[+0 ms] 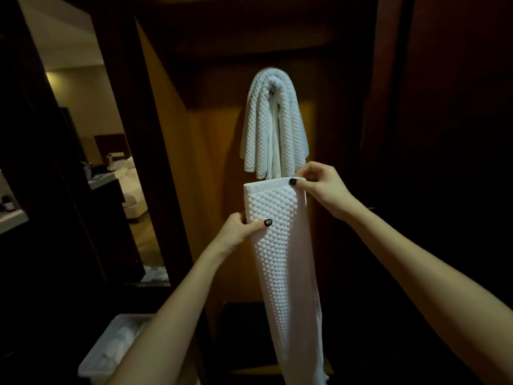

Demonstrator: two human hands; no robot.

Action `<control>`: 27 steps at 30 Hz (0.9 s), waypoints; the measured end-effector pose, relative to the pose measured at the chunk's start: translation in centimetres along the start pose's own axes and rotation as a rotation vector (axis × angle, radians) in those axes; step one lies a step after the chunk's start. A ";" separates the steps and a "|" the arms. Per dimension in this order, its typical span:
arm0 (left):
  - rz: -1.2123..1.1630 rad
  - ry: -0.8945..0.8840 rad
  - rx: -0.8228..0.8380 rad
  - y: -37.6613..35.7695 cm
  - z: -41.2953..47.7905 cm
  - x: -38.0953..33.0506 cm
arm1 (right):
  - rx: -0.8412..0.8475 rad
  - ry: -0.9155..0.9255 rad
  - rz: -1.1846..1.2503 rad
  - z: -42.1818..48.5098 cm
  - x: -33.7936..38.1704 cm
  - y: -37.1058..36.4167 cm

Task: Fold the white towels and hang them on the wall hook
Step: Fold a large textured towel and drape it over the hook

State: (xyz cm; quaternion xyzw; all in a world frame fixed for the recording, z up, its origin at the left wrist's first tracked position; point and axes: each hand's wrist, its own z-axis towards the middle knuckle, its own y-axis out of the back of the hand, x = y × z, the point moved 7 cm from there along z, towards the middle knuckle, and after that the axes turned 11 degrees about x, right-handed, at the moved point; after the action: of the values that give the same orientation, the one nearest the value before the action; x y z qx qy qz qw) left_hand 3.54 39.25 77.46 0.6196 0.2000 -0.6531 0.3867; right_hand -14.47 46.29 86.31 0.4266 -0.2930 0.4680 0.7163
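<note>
L hand (236, 229) pinches towel (277, 245) left edge, R hand (319, 187) top-right corner: hold edges flush, taut before draping by hung towel (273, 120).

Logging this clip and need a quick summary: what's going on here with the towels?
A person holds a folded towel, a long white strip, up before a wooden wall. The right hand pinches its top corner. The left hand grips its left edge lower down. A second towel already hangs draped on the wall just above, hiding the hook. The held one is not yet hung.
</note>
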 end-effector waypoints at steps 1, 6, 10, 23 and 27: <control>-0.051 -0.019 -0.013 -0.1 0.3 -0.5 | -0.022 0.003 0.008 0.5 0.4 0.4; -0.278 -0.153 -0.040 0.0 1.8 -4.4 | -0.066 0.036 0.075 2.7 2.7 2.0; -0.300 -0.250 -0.050 -1.1 2.5 -7.2 | -0.292 -0.005 0.120 2.6 0.9 3.2; -0.402 -0.282 -0.155 0.1 3.2 -9.7 | -0.001 -0.089 0.126 -4.4 -7.6 -4.2; -0.397 -0.283 -0.186 1.0 3.0 -10.6 | -0.094 -0.074 0.143 -4.4 -7.5 -3.3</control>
State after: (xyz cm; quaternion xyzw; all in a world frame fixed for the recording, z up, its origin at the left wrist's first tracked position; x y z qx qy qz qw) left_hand 1.67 39.13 88.33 0.4324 0.3208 -0.7752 0.3303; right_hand -14.29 46.45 77.03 0.3876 -0.3704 0.4876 0.6891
